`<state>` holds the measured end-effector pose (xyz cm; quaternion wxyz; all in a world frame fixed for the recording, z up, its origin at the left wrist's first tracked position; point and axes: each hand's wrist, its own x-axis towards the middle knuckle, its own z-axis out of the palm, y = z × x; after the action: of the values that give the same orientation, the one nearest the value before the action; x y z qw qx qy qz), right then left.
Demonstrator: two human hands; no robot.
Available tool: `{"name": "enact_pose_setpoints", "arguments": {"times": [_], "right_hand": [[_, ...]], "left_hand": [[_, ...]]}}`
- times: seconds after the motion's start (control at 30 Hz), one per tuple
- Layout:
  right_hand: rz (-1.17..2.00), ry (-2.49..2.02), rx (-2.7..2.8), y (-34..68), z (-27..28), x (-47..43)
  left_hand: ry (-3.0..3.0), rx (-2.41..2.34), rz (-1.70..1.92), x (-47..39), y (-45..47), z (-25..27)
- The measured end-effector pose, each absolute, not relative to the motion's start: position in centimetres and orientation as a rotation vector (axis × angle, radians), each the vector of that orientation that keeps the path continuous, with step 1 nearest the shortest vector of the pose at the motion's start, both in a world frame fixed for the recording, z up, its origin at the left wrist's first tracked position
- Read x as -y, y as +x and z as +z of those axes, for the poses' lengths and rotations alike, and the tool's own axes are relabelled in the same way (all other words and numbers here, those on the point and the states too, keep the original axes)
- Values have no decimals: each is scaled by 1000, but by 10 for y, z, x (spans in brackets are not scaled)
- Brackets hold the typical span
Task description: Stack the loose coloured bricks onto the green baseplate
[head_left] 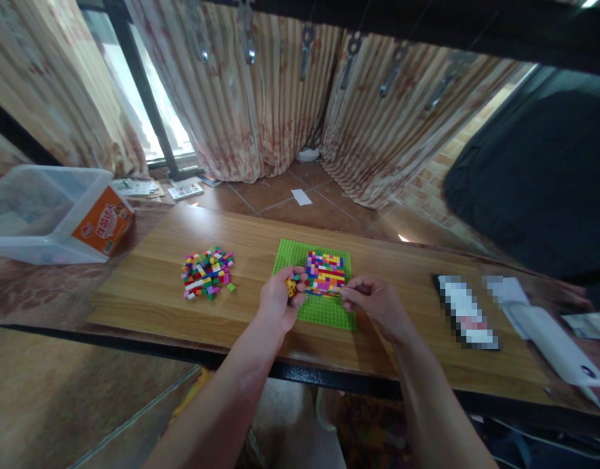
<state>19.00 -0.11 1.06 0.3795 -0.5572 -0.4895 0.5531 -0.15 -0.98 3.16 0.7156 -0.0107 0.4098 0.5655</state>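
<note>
A green studded baseplate (324, 317) lies on the wooden table, bearing a patch of toy bricks (325, 270) in many colours set in rows. My left hand (280, 296) is cupped palm up over the plate's left side, its fingers curled around several loose toy bricks (292, 286), yellow ones among them. At the patch's lower right corner, the thumb and forefinger of my right hand (372, 299) are pinched together. Whatever sits between those fingertips is too small to make out. Left of the plate is a loose pile of bricks (208, 272).
On the far left stands a clear plastic bin (45, 212) with an orange label. A dark-edged phone-like object (466, 311), blurred out, lies on the right, beside a white device (548, 342) with a cable. The table's front edge (329, 379) runs beneath my forearms.
</note>
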Motion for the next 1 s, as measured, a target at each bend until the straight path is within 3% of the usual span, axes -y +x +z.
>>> {"name": "enact_pose_setpoints", "arguments": {"times": [0.2, 1.0], "right_hand": [[1523, -1448, 1182, 195, 13, 0], [1200, -1647, 1403, 186, 14, -1]], "left_hand": [[-18, -895, 1236, 10, -3, 32], [-9, -906, 1243, 16, -6, 34]]}}
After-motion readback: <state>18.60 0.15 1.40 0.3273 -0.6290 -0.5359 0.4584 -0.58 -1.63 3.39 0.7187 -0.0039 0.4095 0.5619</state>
